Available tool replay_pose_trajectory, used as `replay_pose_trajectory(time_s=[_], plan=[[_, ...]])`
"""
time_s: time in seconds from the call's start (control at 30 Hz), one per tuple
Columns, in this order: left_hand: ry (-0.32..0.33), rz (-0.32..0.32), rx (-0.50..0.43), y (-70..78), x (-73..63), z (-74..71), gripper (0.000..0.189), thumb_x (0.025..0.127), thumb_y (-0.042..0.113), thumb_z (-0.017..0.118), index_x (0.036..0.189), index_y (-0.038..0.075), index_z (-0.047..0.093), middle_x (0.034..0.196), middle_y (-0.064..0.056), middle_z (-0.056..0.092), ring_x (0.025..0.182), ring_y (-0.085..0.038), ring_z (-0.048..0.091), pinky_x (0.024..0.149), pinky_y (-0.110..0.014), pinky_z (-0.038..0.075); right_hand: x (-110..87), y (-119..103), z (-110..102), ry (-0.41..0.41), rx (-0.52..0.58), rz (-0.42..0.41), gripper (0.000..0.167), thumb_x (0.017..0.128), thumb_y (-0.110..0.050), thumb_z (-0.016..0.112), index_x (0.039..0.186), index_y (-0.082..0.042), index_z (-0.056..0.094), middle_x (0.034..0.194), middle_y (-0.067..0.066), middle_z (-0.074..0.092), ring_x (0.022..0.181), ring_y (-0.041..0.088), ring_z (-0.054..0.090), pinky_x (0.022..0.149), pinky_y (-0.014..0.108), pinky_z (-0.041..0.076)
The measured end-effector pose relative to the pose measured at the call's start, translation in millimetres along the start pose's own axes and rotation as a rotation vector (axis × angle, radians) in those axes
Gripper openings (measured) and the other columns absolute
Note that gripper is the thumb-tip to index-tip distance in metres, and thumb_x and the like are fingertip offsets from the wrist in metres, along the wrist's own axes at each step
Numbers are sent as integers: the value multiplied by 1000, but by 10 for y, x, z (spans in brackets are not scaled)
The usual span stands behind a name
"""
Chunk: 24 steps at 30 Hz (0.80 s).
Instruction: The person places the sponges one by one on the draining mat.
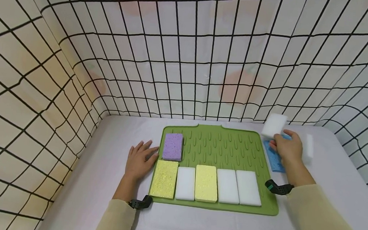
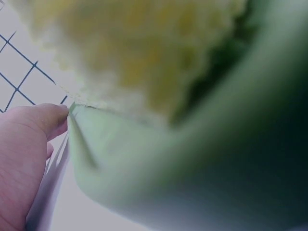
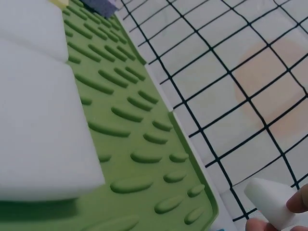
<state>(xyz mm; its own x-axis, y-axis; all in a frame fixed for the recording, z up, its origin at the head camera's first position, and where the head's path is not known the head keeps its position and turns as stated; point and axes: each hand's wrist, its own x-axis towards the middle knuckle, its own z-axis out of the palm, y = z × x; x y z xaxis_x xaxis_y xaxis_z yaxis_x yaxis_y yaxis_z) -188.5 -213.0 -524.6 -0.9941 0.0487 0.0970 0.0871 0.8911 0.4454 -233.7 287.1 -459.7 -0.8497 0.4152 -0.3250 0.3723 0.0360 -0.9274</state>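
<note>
A white sponge [image 1: 274, 125] is pinched between the thumb and fingers of my right hand [image 1: 291, 148], raised just beyond the mat's right edge; the right wrist view shows this white sponge [image 3: 272, 199] too. Below that hand lies a blue sponge [image 1: 274, 157], partly covered by it. My left hand [image 1: 138, 162] rests with spread fingers at the left edge of the green ridged mat [image 1: 221, 144]. Along the mat's front run a yellow sponge [image 1: 164, 179], a white sponge [image 1: 185, 183], a second yellow sponge [image 1: 206, 183] and two more white sponges [image 1: 248, 188]. Behind them sits a purple sponge [image 1: 172, 147].
Another white sponge [image 1: 308, 147] stands to the right of my right hand, partly hidden. A black wire grid [image 1: 192, 61] encloses the back and sides of the white-covered table [image 1: 194, 225]. Pale cloth hangs behind the grid.
</note>
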Motion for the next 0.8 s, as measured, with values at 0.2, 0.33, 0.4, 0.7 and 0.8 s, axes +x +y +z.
replay_pose_trajectory(time_s=[0.2, 0.33, 0.4, 0.7, 0.8], plan=[[1, 0, -2, 3, -4, -4, 41, 104, 42, 54, 140, 25, 65, 163, -4, 43, 157, -34, 25, 129, -60, 9, -141, 7, 68, -80, -24, -97, 68, 103, -23, 55, 161, -6, 25, 90, -7, 62, 72, -5, 68, 76, 14, 60], [6, 0, -2, 6, 0, -5, 42, 103, 42, 54, 140, 24, 65, 163, -4, 43, 157, -34, 25, 129, -61, 9, -237, 42, 145, -132, -87, -175, 66, 104, -25, 53, 160, -3, 27, 106, 1, 55, 76, -8, 68, 80, 13, 58], [9, -2, -3, 2, 3, 3, 42, 103, 42, 54, 139, 24, 65, 163, -4, 43, 157, -34, 25, 129, -60, 9, -280, 62, 183, -142, -114, -200, 65, 104, -26, 53, 160, -2, 28, 107, 0, 55, 77, -9, 67, 81, 13, 59], [39, 20, 2, -20, 1, 43, 41, 102, 41, 55, 137, 23, 67, 161, -6, 46, 155, -37, 29, 128, -63, 12, -504, 117, 345, -244, -114, -281, 62, 105, -23, 55, 157, 1, 32, 103, -2, 57, 83, -3, 70, 86, 18, 60], [29, 17, 1, -21, 1, 35, 41, 103, 42, 54, 138, 24, 66, 162, -5, 45, 156, -36, 28, 128, -62, 11, -578, 110, 418, -274, -129, -297, 62, 105, -22, 55, 159, -2, 31, 107, 5, 57, 84, -1, 71, 86, 21, 61]])
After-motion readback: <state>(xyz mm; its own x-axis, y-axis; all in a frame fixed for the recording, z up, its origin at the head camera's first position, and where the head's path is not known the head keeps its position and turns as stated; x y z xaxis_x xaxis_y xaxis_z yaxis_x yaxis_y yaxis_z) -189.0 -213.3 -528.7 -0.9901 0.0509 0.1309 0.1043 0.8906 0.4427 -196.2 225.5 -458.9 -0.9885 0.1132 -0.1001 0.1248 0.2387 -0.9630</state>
